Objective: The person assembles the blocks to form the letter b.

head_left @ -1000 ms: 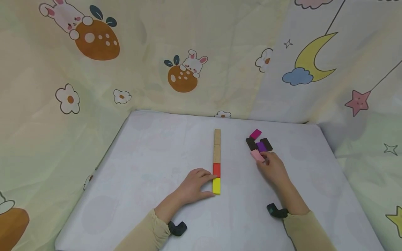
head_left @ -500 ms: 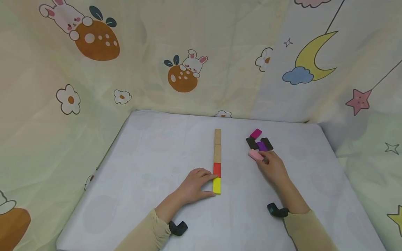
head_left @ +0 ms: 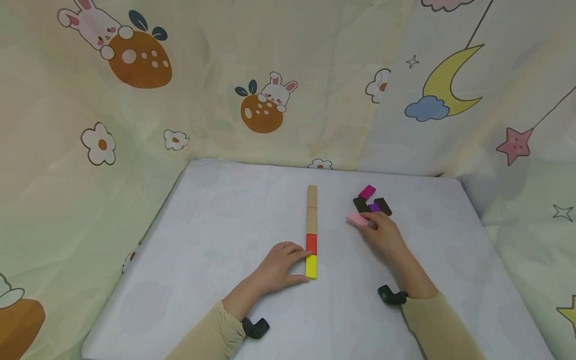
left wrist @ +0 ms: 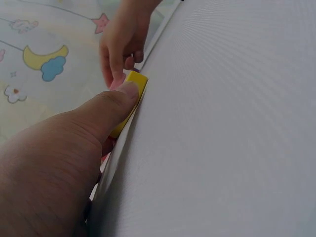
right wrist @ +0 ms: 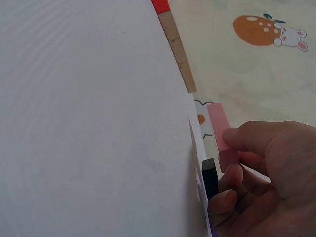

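A straight row runs away from me in the head view: a yellow block [head_left: 311,270], a red block [head_left: 312,243] and two tan wooden blocks [head_left: 312,220]. My left hand [head_left: 279,267] rests beside it, thumb against the yellow block's near end and index fingertip at the yellow-red joint. To the right, my right hand [head_left: 384,235] pinches a pink block [right wrist: 222,131] between thumb and fingers; the right wrist view shows it tilted. Just behind that hand lie two dark blocks [head_left: 360,205], a partly hidden purple block [head_left: 374,207] and a magenta block [head_left: 367,191].
A white-covered table [head_left: 202,210] carries everything. Patterned cloth [head_left: 202,90] with rabbits, flowers and a moon hangs behind it and on both sides. Black wrist devices [head_left: 255,328] sit at both sleeve cuffs.
My right hand has drawn the pink block to the left, away from the loose blocks and toward the row. My left hand has stayed at the yellow block.
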`<state>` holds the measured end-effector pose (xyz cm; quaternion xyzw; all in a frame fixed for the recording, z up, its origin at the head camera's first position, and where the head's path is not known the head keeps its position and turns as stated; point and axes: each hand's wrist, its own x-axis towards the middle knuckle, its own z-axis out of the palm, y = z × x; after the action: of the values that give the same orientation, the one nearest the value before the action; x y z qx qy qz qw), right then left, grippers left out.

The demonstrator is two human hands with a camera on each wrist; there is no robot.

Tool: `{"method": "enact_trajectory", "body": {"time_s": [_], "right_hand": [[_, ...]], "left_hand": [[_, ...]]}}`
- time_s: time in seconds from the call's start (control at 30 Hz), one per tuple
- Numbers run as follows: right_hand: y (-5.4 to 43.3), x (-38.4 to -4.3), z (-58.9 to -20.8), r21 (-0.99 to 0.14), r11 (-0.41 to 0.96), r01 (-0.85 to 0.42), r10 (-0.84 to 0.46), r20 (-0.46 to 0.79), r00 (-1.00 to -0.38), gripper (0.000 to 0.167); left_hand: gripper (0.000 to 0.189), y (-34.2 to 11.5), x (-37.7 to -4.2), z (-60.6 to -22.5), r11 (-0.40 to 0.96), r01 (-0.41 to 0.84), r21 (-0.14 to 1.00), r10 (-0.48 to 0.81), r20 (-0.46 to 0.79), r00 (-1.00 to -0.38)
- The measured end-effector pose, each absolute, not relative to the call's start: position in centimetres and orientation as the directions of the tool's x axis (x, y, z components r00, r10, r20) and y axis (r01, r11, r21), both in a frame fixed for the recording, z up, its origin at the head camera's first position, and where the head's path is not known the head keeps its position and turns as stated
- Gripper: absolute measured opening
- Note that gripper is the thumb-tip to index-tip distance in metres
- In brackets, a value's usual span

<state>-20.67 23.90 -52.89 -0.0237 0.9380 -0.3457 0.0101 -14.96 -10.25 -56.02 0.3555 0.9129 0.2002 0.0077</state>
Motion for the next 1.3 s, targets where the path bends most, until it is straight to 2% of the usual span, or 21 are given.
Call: {"method": "enact_trajectory", "body": {"time_s": [0.53, 0.97, 1.3], "right_hand": [[20.1, -22.8, -53.1, -0.66, 0.751, 0.013, -0.052, -0.079, -0.996, 0.04], [18.1, -24.2, -53.7, -0.64, 0.767, -0.041, -0.119, -0.08, -0.99, 0.04], [17.5, -24.8, -54.0, -0.648, 0.761, -0.03, -0.122, -0.097, -0.988, 0.038]], "left_hand": [[0.063, -10.2, -14.9, -55.7, 0.671, 0.647, 0.363, 0.652, 0.127, -0.748], [0.063, -10.2, -15.0, -56.0, 0.669, 0.653, 0.355, 0.654, 0.137, -0.744], [0.064, -10.2, -14.9, -55.7, 0.675, 0.647, 0.355, 0.652, 0.122, -0.748]]}}
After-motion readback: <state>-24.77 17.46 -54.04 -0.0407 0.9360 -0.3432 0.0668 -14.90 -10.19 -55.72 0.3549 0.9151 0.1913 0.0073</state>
